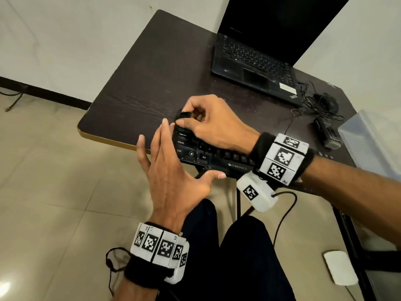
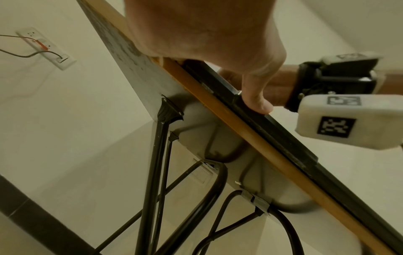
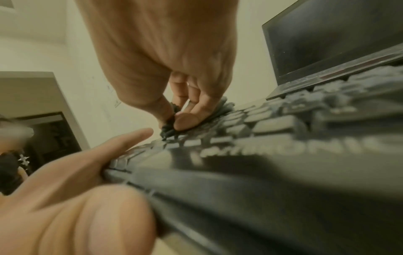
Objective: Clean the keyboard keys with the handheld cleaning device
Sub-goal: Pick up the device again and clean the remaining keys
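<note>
Pinching a small black cleaning device (image 1: 184, 115) between thumb and curled fingers (image 3: 185, 120), the right hand (image 1: 213, 124) holds it down on the upper left keys of the black keyboard (image 1: 213, 158), just above the Caps Lock key. In the right wrist view the device shows as a dark bristled tuft (image 3: 167, 128) touching the key tops.

The keyboard lies at the near edge of the dark worktop (image 1: 152, 68), in the centre of the head frame, its front edge overhanging the worktop rim. The left hand (image 1: 171, 177) steadies the keyboard's left end: fingers are straight and spread, lying against the left side, while the thumb (image 2: 256, 96) presses on the front edge.

An open black laptop (image 1: 256, 55) with a dark screen stands at the upper right of the worktop, well apart from the keyboard. A black mouse (image 1: 329, 103) with tangled cable sits at the right of the frame, beside a clear plastic box (image 1: 373, 135). A white object (image 1: 339, 270) lies on the tiled floor at lower right.
</note>
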The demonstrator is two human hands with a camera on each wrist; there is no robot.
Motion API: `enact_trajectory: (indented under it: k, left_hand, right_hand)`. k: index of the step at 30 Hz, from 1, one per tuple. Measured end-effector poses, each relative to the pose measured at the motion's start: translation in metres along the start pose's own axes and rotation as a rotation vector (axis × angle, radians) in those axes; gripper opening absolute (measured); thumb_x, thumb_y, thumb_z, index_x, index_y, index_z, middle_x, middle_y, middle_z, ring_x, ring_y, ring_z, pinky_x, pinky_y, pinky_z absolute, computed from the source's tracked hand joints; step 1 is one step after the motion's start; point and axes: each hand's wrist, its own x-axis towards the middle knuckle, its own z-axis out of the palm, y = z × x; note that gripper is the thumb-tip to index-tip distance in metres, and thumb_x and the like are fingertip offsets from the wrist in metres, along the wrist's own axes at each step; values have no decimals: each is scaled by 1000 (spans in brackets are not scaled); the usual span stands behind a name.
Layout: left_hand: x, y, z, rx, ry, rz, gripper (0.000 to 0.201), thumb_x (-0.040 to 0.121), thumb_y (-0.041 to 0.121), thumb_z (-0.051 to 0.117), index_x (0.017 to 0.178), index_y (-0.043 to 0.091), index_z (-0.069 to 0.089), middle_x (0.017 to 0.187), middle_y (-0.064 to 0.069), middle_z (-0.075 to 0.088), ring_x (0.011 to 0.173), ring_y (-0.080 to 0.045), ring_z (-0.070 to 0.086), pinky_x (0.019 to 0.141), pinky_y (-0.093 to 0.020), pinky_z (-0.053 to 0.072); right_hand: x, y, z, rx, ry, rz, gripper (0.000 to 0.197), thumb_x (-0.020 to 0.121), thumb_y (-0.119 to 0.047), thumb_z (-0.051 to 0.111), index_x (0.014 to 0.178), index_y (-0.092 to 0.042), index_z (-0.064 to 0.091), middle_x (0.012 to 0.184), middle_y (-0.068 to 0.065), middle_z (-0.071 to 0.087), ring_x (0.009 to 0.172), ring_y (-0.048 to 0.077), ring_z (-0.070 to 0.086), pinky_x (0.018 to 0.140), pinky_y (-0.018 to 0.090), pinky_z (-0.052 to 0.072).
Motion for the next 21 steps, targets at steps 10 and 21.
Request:
enact_trajectory:
  k: [10,21]
  left_hand:
    - [-2,0,-2,0,-11,9,154,52,93,73,160,-5,24,154,-10,54,153,-23,40,132,-49,1]
    - [-2,0,-1,3,2,8,147,53,90,74,158,-4,32,156,-10,52,154,-23,39,132,-49,0]
  right_hand:
    - [-38,13,-34,-298,-57,58,19,90,-25,82,80,-27,67,63,-9,63,55,2,52,61,20,40]
    - [-80,38,-25,13,95,103,15,95,-21,82,84,-19,72,66,-7,64,57,0,51,58,24,45]
